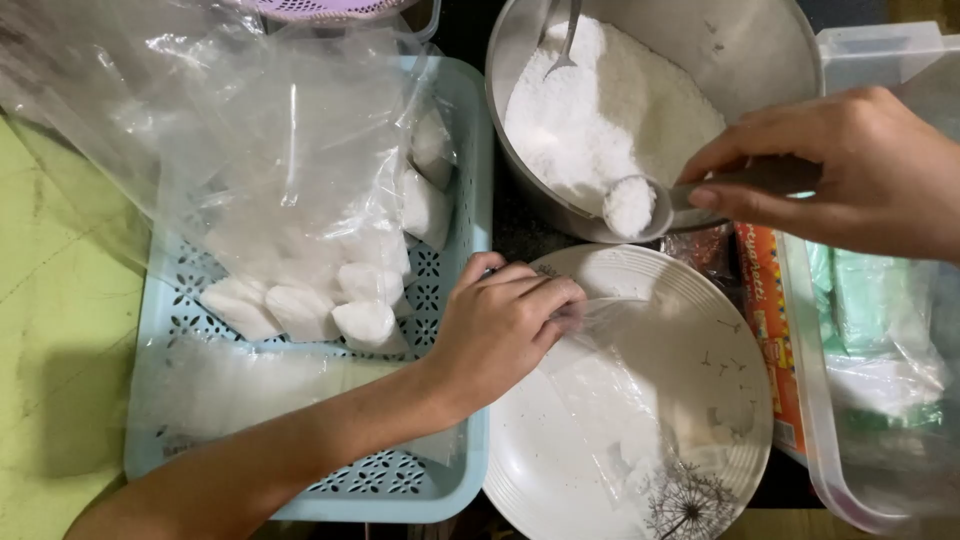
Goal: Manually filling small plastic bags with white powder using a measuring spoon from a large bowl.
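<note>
My right hand (850,170) holds a metal spoon (660,205) heaped with white grains, just over the near rim of a steel bowl (770,50) full of the same white grains. My left hand (500,325) pinches the mouth of a small clear plastic bag (610,390) lying on a white plate (700,330). The spoon hovers above the bag's opening, a little apart from it.
A light blue perforated basket (450,470) at left holds several filled white packets (300,305) and a big clear plastic bag (250,130). A second spoon (565,45) stands in the bowl. A clear plastic box (880,380) with packages sits at right.
</note>
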